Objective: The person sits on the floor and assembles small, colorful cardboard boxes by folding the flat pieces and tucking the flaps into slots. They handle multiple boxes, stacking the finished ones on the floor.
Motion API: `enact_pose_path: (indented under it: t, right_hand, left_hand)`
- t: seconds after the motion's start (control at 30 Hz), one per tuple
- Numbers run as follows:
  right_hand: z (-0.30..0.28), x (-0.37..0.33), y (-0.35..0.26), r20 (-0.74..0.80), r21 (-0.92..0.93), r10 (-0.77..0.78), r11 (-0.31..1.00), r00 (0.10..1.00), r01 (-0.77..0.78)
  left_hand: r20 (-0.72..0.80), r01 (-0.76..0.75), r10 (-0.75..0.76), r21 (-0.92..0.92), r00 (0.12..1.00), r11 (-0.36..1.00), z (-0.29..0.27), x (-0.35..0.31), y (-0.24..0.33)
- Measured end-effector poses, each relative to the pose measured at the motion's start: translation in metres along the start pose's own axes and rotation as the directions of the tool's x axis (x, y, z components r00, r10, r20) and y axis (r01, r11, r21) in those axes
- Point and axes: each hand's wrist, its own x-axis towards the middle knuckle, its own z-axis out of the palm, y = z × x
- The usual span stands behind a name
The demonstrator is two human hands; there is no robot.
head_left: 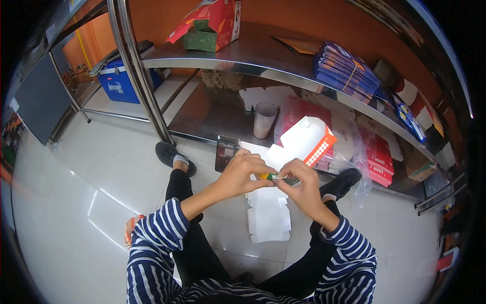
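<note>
My left hand [245,171] is closed in a pinch on a small yellow-and-green item [264,176] in front of my body. My right hand [300,185] meets it there, thumb and forefinger pinching the item's other end. The fingers cover most of it, so its kind cannot be made out. Just beyond my hands an open white carton [302,138] with an orange printed side leans at an angle. Below them lies an unfolded white carton blank [269,218], partly covered by my fingers at its top.
A steel shelf unit [223,64] stands ahead, with a red-and-green box [213,30] and banded blue packets [347,68] on top. Its lower shelf holds a plastic cup [264,120] and red flat cartons [374,157] in clear plastic. A blue cooler box [121,81] stands left.
</note>
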Motion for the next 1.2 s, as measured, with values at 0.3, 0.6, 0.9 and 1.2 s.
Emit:
enact_pose_path:
  t: [0.3,0.6,0.9,1.2]
  right_hand:
    - [-0.011,-0.001,0.033,0.258,0.431,0.343,0.796,0.903,-0.426]
    - [-0.028,0.001,0.050,0.175,0.874,0.319,0.385,0.931,-0.296]
    - [-0.013,-0.001,0.041,0.185,0.363,0.327,0.854,0.927,-0.373]
    - [0.003,-0.002,0.039,0.189,0.635,0.550,0.564,0.814,-0.528]
  left_hand:
    - [-0.228,0.084,-0.058,0.105,0.972,0.991,-0.007,0.001,-0.012]
    - [0.090,0.387,-0.472,-0.716,0.877,0.581,-0.019,0.002,-0.033]
    - [0.066,0.166,-0.157,-0.164,0.985,0.972,0.010,-0.002,-0.022]
    - [-0.302,0.088,-0.110,-0.085,0.947,0.992,0.023,0.003,-0.003]
